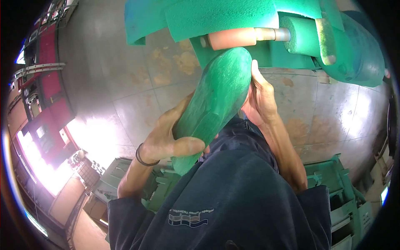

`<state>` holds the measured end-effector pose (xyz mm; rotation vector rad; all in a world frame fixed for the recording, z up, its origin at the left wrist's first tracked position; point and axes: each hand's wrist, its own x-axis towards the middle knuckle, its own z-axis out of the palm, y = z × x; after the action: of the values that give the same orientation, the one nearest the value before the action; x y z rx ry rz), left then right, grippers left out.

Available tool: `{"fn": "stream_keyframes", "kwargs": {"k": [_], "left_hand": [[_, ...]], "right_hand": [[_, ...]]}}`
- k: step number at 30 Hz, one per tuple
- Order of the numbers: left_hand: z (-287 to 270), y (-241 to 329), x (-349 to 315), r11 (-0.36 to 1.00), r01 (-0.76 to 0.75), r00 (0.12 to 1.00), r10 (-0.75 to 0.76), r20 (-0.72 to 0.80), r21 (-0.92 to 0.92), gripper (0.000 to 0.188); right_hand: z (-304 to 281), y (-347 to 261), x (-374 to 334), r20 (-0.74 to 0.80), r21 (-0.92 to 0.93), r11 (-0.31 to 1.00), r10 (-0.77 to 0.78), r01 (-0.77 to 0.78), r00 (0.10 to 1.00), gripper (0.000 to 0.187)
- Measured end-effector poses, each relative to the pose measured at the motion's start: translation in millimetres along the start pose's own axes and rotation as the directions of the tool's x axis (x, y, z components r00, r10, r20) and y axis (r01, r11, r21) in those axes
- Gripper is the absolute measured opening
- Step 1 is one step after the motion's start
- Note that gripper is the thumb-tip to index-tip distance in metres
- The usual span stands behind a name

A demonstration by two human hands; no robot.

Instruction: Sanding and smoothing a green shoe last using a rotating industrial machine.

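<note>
A long green shoe last (221, 89), smooth and dusty-looking, is held slantwise in front of my body, its rounded toe end up by the machine. My left hand (177, 139) is wrapped round the narrower lower part, thumb across the top and fingers mostly hidden beneath. Along the upper right side lies my right hand (262, 98), thumb on the edge, its other fingers behind the last. Just beyond the toe is an orange-brown roller (232, 38) on a shaft; whether the last touches it I cannot tell.
Over the roller sits a green machine hood (221, 21), with a green cylinder (301, 35) and a large rounded green housing (354, 54) to its right. The tiled floor (133, 87) is stained. Green machinery (333, 179) stands behind me on the right, grey-green cabinets (114, 177) on the left.
</note>
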<state>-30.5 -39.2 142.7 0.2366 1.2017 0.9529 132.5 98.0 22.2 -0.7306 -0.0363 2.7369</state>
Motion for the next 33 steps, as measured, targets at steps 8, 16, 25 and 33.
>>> {"fn": "stream_keyframes", "kwargs": {"k": [8, 16, 25, 33], "left_hand": [[9, -15, -9, 0.997, -0.042, 0.996, 0.047, -0.082, 0.061, 0.116], [5, -15, -2, 0.985, -0.036, 0.994, 0.054, -0.099, 0.169, 0.115], [0, -12, -3, 0.946, -0.039, 0.996, 0.064, -0.067, 0.321, 0.114], [-3, -3, 3, 0.879, -0.076, 0.993, 0.111, -0.047, 0.470, 0.113]], "right_hand": [[8, -2, -6, -0.057, -0.061, 0.998, 0.007, -0.011, 0.998, 0.051], [9, 4, -4, -0.091, -0.003, 1.000, -0.015, 0.014, 0.996, 0.051], [5, 2, 1, -0.123, -0.031, 1.000, -0.001, -0.003, 0.992, 0.051], [-9, 7, 6, 0.019, 0.085, 0.996, -0.016, 0.014, 1.000, 0.055]]}}
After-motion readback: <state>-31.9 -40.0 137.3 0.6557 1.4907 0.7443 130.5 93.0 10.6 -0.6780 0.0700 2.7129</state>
